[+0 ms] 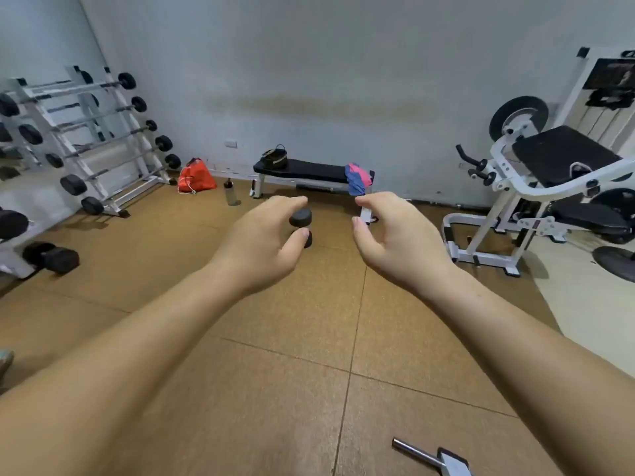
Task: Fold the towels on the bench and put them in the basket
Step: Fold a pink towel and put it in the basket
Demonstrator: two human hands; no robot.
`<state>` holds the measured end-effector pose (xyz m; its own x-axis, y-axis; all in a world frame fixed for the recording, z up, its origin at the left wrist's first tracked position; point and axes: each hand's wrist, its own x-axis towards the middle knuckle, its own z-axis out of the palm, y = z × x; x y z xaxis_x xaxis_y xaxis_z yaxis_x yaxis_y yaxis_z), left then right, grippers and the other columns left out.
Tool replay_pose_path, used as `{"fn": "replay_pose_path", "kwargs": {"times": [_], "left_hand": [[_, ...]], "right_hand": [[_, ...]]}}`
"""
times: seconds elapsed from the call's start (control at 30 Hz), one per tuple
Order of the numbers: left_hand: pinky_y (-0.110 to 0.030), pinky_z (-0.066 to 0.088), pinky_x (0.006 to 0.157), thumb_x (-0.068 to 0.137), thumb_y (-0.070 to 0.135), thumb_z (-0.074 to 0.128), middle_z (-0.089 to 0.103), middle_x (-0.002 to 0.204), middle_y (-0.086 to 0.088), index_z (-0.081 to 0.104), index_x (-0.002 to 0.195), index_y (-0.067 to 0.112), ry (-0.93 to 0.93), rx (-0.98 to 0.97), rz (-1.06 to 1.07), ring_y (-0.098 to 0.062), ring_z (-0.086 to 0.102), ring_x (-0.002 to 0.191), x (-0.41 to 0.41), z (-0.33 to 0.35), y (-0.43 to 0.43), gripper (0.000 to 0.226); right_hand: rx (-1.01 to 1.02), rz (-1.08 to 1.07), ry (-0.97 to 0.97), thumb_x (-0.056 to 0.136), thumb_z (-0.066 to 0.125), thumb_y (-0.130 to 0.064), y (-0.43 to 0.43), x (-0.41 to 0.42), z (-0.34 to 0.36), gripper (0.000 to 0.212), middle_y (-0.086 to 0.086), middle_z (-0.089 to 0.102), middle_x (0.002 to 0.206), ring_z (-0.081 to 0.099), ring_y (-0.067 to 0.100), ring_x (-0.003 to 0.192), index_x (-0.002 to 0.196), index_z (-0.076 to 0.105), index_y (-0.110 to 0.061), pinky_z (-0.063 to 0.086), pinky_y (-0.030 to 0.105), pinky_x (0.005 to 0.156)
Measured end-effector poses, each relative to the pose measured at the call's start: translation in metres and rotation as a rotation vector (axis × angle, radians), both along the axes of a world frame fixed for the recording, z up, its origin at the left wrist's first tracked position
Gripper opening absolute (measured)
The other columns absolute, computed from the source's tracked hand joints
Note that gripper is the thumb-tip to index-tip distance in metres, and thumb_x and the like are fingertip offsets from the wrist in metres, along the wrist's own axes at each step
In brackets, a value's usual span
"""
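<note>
The towels (pixel 358 178) are pink and blue. The bench (pixel 302 170) is black on top, and the basket (pixel 274 157) is black too. The bag (pixel 196 176) is red.

On bench (pixel 309 170): basket (pixel 274 157) at left end, towels (pixel 357 178) at right end; bag (pixel 196 176) left of bench.

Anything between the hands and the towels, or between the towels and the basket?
A dumbbell lies on the floor before the bench, on the way to the towels. From towels to basket, only bench top shows.
</note>
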<state>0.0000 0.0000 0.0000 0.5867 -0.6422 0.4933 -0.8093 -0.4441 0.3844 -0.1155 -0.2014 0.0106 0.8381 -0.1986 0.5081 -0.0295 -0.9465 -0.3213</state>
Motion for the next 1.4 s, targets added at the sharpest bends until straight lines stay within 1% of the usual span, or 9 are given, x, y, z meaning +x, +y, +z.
{"fn": "replay_pose_path", "kwargs": {"times": [0.13, 0.4, 0.67, 0.77, 0.87, 1.03, 1.17, 1.3, 1.4], "left_hand": [[-0.04, 0.052, 0.102, 0.099, 0.026, 0.062, 0.062, 0.137, 0.001, 0.05, 0.148, 0.015, 0.114, 0.063, 0.007, -0.016, 0.058, 0.126, 0.067, -0.038, 0.002, 0.052], [-0.037, 0.054, 0.098, 0.101, 0.032, 0.057, 0.06, 0.14, 0.007, 0.051, 0.149, 0.021, 0.258, 0.148, 0.045, -0.013, 0.056, 0.128, 0.216, -0.084, -0.031, 0.05], [-0.031, 0.05, 0.1, 0.099, 0.029, 0.06, 0.062, 0.137, 0.008, 0.054, 0.146, 0.021, 0.34, 0.156, 0.021, -0.01, 0.058, 0.124, 0.342, -0.101, -0.145, 0.048], [-0.034, 0.05, 0.103, 0.099, 0.028, 0.061, 0.063, 0.136, 0.007, 0.056, 0.145, 0.021, 0.364, 0.144, 0.043, -0.01, 0.057, 0.125, 0.389, -0.106, -0.194, 0.047], [-0.028, 0.048, 0.103, 0.099, 0.028, 0.062, 0.063, 0.133, 0.011, 0.056, 0.144, 0.021, 0.407, 0.121, 0.074, -0.005, 0.057, 0.124, 0.435, -0.108, -0.231, 0.046], [-0.028, 0.051, 0.097, 0.1, 0.035, 0.059, 0.059, 0.135, 0.017, 0.052, 0.147, 0.027, 0.503, 0.119, 0.158, -0.008, 0.066, 0.103, 0.53, -0.119, -0.263, 0.049], [-0.019, 0.045, 0.077, 0.101, 0.035, 0.059, 0.055, 0.131, 0.02, 0.051, 0.148, 0.029, 0.563, 0.081, 0.223, -0.008, 0.062, 0.076, 0.618, -0.145, -0.282, 0.048], [-0.02, 0.047, 0.077, 0.1, 0.031, 0.059, 0.057, 0.127, 0.018, 0.053, 0.146, 0.025, 0.595, 0.073, 0.217, -0.003, 0.058, 0.069, 0.723, -0.166, -0.307, 0.047], [-0.006, 0.04, 0.073, 0.101, 0.03, 0.059, 0.055, 0.125, 0.02, 0.054, 0.145, 0.024, 0.601, 0.064, 0.167, 0.0, 0.059, 0.07, 0.813, -0.168, -0.334, 0.045]], "right_hand": [[0.02, -0.016, 0.148, 0.1, 0.05, -0.041, -0.001, 0.075, -0.037, 0.038, -0.006, 0.065, 0.129, 0.059, 0.012, 0.119, 0.131, 0.063, -0.024, 0.05, 0.026, 0.088], [0.131, -0.064, 0.25, 0.1, 0.05, -0.044, -0.034, 0.228, -0.064, 0.039, -0.009, 0.064, 0.13, 0.058, 0.009, 0.121, 0.131, 0.063, -0.026, 0.05, 0.028, 0.093], [0.035, -0.113, 0.29, 0.101, 0.048, -0.045, -0.134, 0.346, -0.077, 0.042, -0.007, 0.065, 0.129, 0.058, 0.012, 0.121, 0.135, 0.061, -0.025, 0.052, 0.032, 0.095], [0.092, -0.099, 0.294, 0.101, 0.048, -0.043, -0.185, 0.393, -0.09, 0.042, -0.007, 0.063, 0.132, 0.056, 0.013, 0.124, 0.137, 0.059, -0.024, 0.052, 0.033, 0.095], [0.179, -0.066, 0.322, 0.101, 0.049, -0.043, -0.233, 0.446, -0.101, 0.043, -0.007, 0.062, 0.135, 0.056, 0.013, 0.126, 0.139, 0.057, -0.024, 0.053, 0.033, 0.096], [0.222, -0.029, 0.37, 0.101, 0.051, -0.044, -0.283, 0.556, -0.114, 0.042, -0.011, 0.062, 0.134, 0.056, 0.009, 0.125, 0.138, 0.059, -0.026, 0.052, 0.029, 0.098], [0.198, 0.004, 0.423, 0.101, 0.05, -0.046, -0.306, 0.661, -0.14, 0.043, -0.012, 0.062, 0.135, 0.055, 0.006, 0.126, 0.138, 0.059, -0.026, 0.051, 0.027, 0.097], [0.231, 0.016, 0.475, 0.1, 0.051, -0.047, -0.33, 0.776, -0.161, 0.043, -0.012, 0.063, 0.133, 0.057, 0.007, 0.123, 0.135, 0.062, -0.026, 0.053, 0.028, 0.096], [0.228, 0.009, 0.485, 0.1, 0.051, -0.047, -0.355, 0.864, -0.161, 0.042, -0.012, 0.064, 0.132, 0.057, 0.007, 0.123, 0.134, 0.063, -0.026, 0.051, 0.026, 0.096]]}}
